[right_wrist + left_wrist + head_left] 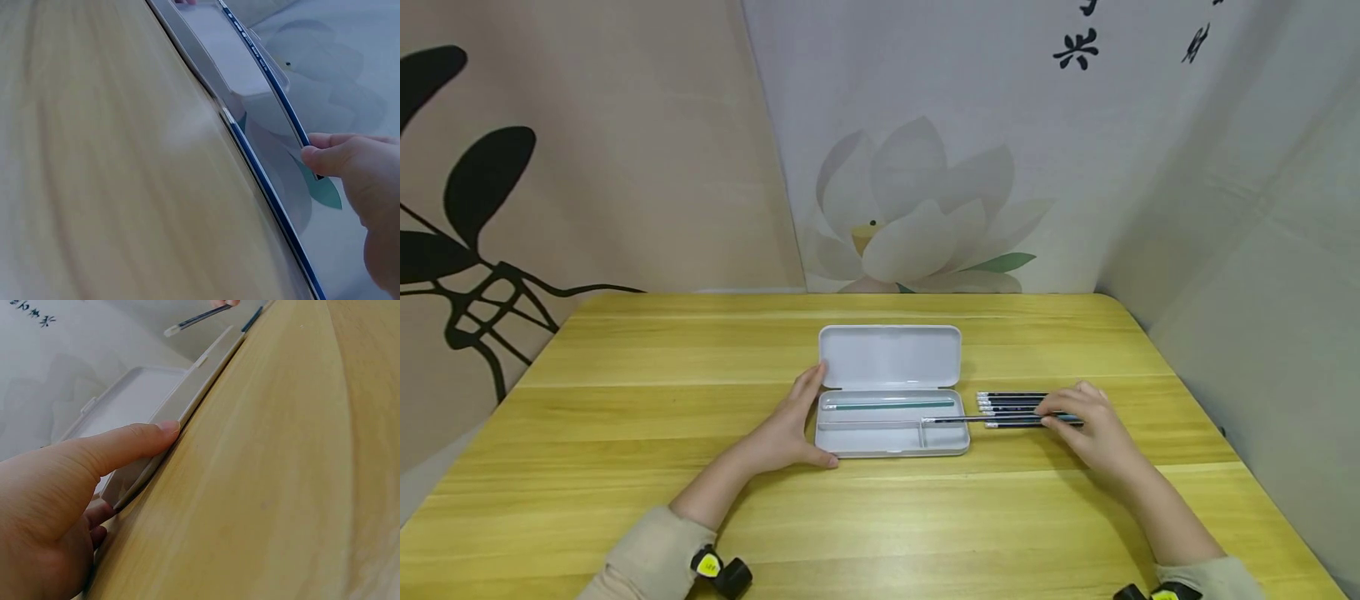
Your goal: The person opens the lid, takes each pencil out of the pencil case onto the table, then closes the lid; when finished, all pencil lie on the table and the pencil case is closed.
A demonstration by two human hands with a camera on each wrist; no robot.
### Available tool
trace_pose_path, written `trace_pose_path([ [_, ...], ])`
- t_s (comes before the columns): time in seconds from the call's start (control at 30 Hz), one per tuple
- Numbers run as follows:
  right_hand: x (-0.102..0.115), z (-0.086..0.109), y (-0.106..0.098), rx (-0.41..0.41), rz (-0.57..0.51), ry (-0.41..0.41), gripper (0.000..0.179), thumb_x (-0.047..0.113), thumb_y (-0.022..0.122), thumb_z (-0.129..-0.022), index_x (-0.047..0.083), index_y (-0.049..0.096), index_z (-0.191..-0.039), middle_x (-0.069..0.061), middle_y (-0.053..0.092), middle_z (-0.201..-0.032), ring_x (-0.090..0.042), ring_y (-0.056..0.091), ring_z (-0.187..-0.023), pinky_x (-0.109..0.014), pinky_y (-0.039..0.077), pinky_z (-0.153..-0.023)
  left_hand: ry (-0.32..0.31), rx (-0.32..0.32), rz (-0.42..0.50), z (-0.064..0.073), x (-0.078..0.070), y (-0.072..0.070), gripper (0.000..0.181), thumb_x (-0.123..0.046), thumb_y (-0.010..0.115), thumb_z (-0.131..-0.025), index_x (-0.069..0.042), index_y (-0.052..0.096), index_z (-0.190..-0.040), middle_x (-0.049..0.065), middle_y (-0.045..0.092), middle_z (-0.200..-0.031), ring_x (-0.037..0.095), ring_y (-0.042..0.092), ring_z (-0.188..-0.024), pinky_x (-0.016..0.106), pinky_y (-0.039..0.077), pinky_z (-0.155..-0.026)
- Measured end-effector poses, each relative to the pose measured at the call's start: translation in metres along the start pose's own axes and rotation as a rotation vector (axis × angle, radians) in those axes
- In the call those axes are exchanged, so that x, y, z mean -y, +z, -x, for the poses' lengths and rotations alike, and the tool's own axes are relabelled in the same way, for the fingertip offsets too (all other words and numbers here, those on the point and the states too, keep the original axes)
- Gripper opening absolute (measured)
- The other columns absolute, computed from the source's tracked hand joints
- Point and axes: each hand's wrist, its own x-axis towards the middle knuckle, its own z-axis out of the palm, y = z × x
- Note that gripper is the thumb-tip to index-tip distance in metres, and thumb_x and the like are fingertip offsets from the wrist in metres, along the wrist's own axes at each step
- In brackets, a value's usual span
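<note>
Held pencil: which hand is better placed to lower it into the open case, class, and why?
Probably the right hand: it pinches the pencil, whose white-tipped end reaches over the case. The left hand holds the case's opposite end, better placed to steady it.

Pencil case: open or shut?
Open: the case has its lid folded back, and a green pencil shows inside.

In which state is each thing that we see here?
White rectangular pencil case: open, lid folded back.
Slim green pencil: lying inside the case.
Dark slim pencil with white end: raised, pinched by the right hand.
Row of dark pencils: lying on the yellow wooden table.
Left hand: holding the case's left end.
</note>
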Motion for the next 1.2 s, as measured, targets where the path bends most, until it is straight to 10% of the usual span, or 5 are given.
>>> trace_pose_path([
  [1.2, -0.055, 0.046, -0.035, 0.012, 0.131, 0.142, 0.032, -0.012, 0.077, -0.068, 0.014, 0.073, -0.087, 0.000, 0.069, -0.091, -0.004, 0.045, -0.082, -0.025, 0.025, -0.074, 0.011, 0.004, 0.012, 0.000, 0.001, -0.001, 0.140, -0.032, 0.093, -0.057, -0.015, -0.006, -0.154, 0.012, -0.002, -0.158, 0.038, 0.009, -0.141, 0.055, 0.016, -0.110],
])
